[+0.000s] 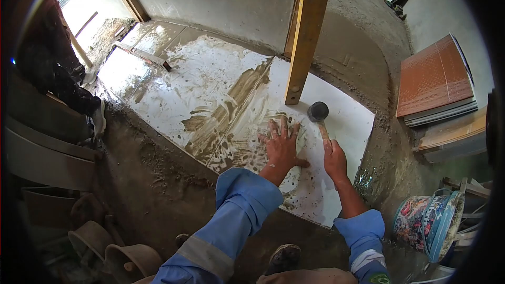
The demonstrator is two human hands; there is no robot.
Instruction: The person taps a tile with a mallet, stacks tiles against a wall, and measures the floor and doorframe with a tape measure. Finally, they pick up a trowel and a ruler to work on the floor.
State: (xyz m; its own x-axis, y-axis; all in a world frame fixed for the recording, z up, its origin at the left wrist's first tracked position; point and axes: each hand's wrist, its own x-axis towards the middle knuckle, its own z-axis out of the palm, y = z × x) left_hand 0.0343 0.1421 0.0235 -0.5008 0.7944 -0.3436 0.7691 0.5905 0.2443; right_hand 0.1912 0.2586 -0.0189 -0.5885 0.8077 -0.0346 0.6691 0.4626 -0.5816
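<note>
My left hand [282, 146] lies flat with fingers spread on a white floor tile [344, 121], close to the muddy joint with the tile beside it. In my right hand [335, 162] is the wooden handle of a rubber mallet [317, 112]. Its black head is over the same tile, beyond my fingers. Grey cement slurry smears the neighbouring tiles [179, 94] and the joint. A wooden post [307, 37] comes down near the tile's far side, just left of the mallet head.
A short bar [143, 56] lies on the far-left tiles. Boxed tiles [436, 80] lean in a stack at right, above a paint-stained bucket [423, 223]. Rubber buckets [134, 260] sit at lower left. Wet mortar [347, 47] covers the floor beyond the post.
</note>
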